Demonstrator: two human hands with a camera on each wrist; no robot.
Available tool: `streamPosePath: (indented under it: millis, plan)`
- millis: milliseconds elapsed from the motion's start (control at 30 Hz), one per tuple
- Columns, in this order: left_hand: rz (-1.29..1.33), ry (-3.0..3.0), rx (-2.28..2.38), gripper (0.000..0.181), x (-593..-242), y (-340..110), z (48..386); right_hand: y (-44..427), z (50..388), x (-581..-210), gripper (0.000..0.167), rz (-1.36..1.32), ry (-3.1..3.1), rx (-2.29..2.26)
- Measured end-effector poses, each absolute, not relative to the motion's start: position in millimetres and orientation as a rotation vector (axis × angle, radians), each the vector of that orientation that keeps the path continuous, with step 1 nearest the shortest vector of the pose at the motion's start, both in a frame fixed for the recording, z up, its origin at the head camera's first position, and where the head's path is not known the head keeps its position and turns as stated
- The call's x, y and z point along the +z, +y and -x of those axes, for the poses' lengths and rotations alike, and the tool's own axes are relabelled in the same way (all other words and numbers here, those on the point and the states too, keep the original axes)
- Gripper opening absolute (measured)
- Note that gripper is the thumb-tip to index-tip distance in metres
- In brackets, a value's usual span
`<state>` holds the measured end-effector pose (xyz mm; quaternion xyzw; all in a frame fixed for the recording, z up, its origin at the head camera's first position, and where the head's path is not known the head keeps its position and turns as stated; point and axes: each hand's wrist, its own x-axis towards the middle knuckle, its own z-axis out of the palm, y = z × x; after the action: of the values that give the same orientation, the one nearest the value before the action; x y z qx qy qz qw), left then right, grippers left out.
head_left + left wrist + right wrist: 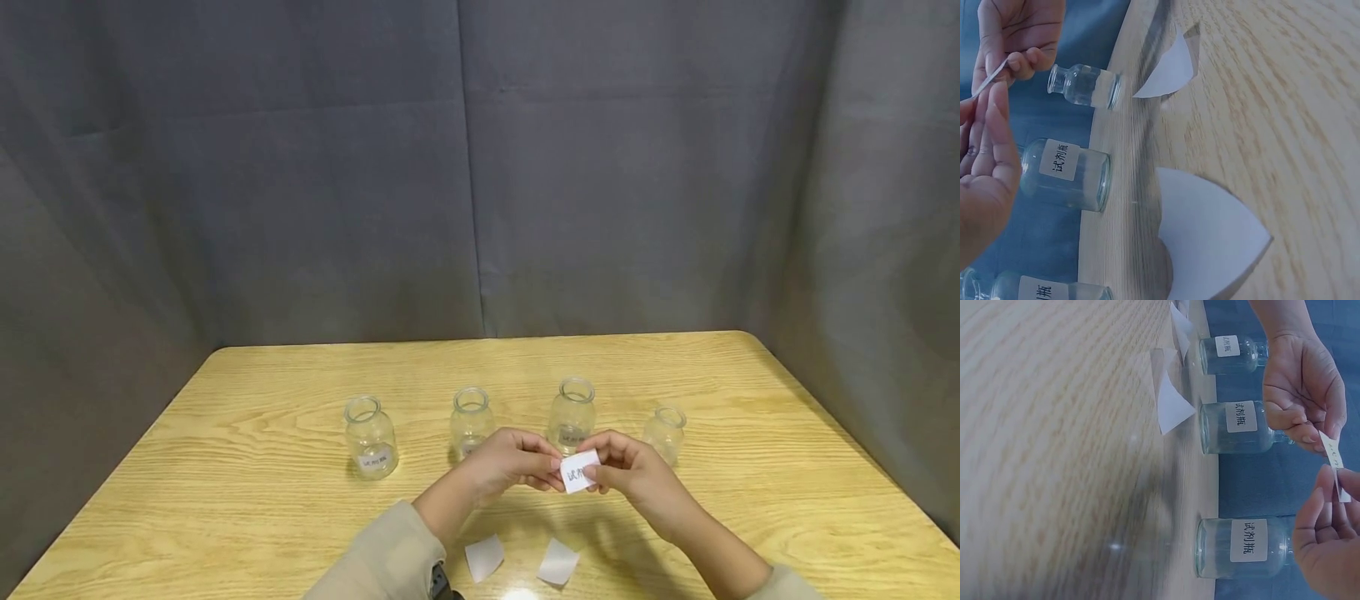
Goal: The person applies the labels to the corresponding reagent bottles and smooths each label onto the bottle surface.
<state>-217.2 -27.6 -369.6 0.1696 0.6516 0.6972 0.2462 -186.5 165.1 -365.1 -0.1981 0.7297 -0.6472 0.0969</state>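
Both hands meet above the table around a small white label (576, 472) with handwritten black characters. At its left edge, my left hand (508, 460) pinches it between thumb and fingers. My right hand (643, 479) holds the other side, its thumb lying over part of the writing. The label appears nearly edge-on between the fingertips in the left wrist view. Behind the hands stand glass jars: one (371, 446) at far left, a second (471, 417) and a third (573, 417), each bearing a white label. A smaller jar (664, 432) at the right shows no label.
Two curled pieces of white paper, one on the left (484, 557) and one on the right (558, 562), lie on the wooden table (247, 517) near its front. Grey curtains (337, 192) surround the table at the back and sides.
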Motion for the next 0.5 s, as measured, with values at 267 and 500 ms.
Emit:
streamPosePath:
  millis: [267, 500]
  plan:
    - [-0.444, 1.868, 1.908, 0.019, -365.6, -28.6, 214.6, 164.8, 183.9, -361.6, 0.034, 0.438, 2.278, -1.918]
    - [-0.430, 1.861, 1.932, 0.018, -367.7, -28.1, 214.1, 166.7, 180.9, -362.4, 0.024, 0.311, 2.359, -1.956]
